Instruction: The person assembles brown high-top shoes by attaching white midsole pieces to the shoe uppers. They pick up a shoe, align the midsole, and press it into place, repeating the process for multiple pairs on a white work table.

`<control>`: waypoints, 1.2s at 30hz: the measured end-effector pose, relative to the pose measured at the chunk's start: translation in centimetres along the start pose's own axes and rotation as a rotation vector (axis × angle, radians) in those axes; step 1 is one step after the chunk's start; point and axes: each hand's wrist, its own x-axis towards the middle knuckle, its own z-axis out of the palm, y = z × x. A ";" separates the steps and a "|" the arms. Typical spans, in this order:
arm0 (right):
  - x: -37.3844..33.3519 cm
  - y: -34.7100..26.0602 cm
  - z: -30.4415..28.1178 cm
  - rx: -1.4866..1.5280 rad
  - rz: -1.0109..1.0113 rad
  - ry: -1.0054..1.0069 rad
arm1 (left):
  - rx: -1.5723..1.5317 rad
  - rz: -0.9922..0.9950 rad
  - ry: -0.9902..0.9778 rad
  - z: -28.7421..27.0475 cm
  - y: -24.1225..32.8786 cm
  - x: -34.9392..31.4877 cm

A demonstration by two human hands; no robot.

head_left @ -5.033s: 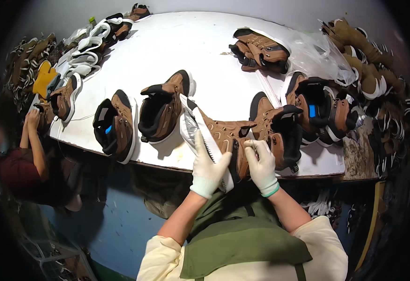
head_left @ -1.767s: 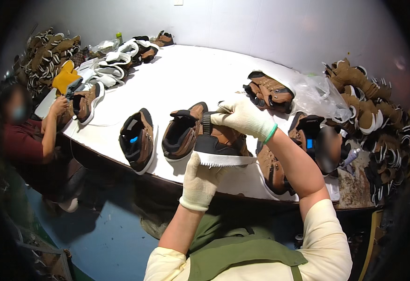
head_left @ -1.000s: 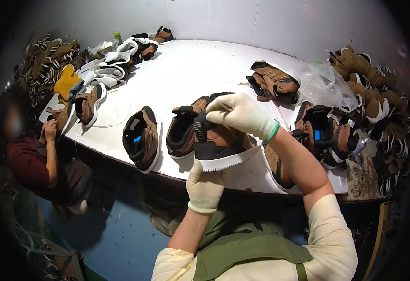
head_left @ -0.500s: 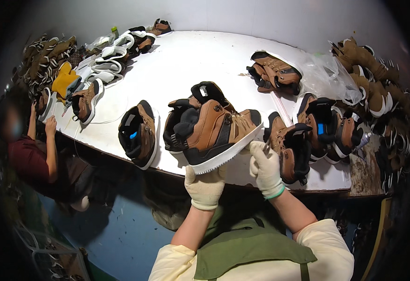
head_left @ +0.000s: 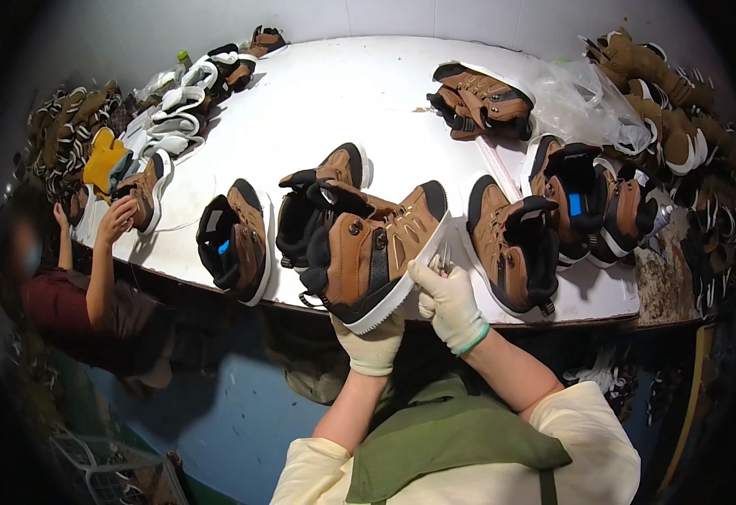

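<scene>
My gloved left hand (head_left: 371,345) grips a brown and black high-top shoe (head_left: 360,257) from below, round its white ribbed sole. The shoe is tilted above the table's near edge, toe up to the right. In my gloved right hand (head_left: 454,305) is a small metal tool (head_left: 444,257), its shiny end sticking up between thumb and fingers close to the sole's edge. Its exact kind is too small to tell. Behind the held shoe, another brown shoe (head_left: 344,165) is partly hidden. Single shoes stand to the left (head_left: 246,240) and right (head_left: 511,252).
The white table (head_left: 334,93) carries more shoes (head_left: 571,194) on the right, a clear plastic bag (head_left: 582,105) and a shoe (head_left: 481,101) farther back. Piles of shoes (head_left: 683,109) flank it. At the left, a co-worker (head_left: 69,307) in dark red touches a brown shoe (head_left: 143,192).
The held shoe has turned so its toe points more upward, and it sits slightly lower. My right hand has shifted left with the metal tool. The co-worker's hand has moved onto a shoe.
</scene>
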 end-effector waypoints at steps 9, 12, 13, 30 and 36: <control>1.0 -0.3 -0.6 -0.048 0.006 -0.020 | 0.025 -0.033 0.029 0.4 0.1 -0.2; 1.1 -0.5 -0.8 -0.049 0.042 -0.044 | 0.040 0.006 0.095 0.8 0.0 -0.4; 1.0 -0.7 -0.9 -0.056 0.056 -0.059 | 0.041 0.015 0.113 0.9 0.1 -0.4; -1.8 1.6 -4.9 -0.489 -0.150 -0.251 | -0.055 -0.062 0.117 -0.5 -0.1 -0.7; -2.1 2.3 -6.5 -0.666 -0.189 -0.249 | -0.025 0.005 0.272 -0.2 -0.3 -0.3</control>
